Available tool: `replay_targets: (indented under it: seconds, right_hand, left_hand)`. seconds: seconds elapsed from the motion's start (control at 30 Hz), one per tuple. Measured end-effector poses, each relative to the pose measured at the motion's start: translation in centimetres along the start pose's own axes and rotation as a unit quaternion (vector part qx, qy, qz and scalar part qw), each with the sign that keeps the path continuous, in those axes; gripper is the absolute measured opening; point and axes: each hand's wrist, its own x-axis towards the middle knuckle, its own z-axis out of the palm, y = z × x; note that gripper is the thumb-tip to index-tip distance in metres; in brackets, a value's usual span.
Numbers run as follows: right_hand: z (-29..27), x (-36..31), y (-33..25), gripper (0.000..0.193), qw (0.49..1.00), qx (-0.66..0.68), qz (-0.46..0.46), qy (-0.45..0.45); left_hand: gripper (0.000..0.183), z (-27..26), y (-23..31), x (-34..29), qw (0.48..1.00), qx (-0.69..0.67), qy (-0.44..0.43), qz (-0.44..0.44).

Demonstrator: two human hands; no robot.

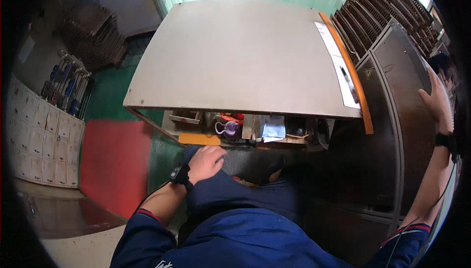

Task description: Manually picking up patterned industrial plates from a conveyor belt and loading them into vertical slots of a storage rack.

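My left hand rests on the knee of my dark blue trousers, fingers lying loosely over the cloth and holding nothing. A black band with a small device is strapped to that wrist. At the far right, my right hand reaches up to the upper edge of a dark metal cabinet. Its thumb stands apart from the fingers, and the palm seems to lie against the edge. Nothing shows in its grasp. Another black band with a cable sits on the right wrist.
A large pale table stands ahead, with an orange strip, papers and a pen at its right side. Its under-shelf holds a purple-handled jug and a bag. Lockers stand left; stacked racks rise at far right.
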Motion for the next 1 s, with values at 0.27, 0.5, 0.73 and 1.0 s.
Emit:
replay_targets:
  seconds: [0.27,0.5,0.73,1.0]
  right_hand:
    - [3.8,1.5,4.9,0.078,0.998,-0.041,-0.007,0.036]
    - [4.1,0.8,5.8,0.078,0.999,-0.031,-0.025,0.022]
    - [5.5,0.3,8.5,0.080,0.998,0.007,-0.062,0.021]
    - [3.3,0.2,7.1,0.076,0.994,-0.068,-0.088,0.000]
  left_hand:
    - [0.027,4.6,-8.1,2.0,0.966,-0.069,0.074,-0.237]
    - [0.032,7.7,-12.6,7.9,0.983,0.004,0.080,-0.163]
    - [0.037,10.3,-13.1,15.4,0.972,-0.091,-0.071,-0.203]
    - [0.035,11.2,-19.2,21.1,0.968,0.025,-0.066,-0.242]
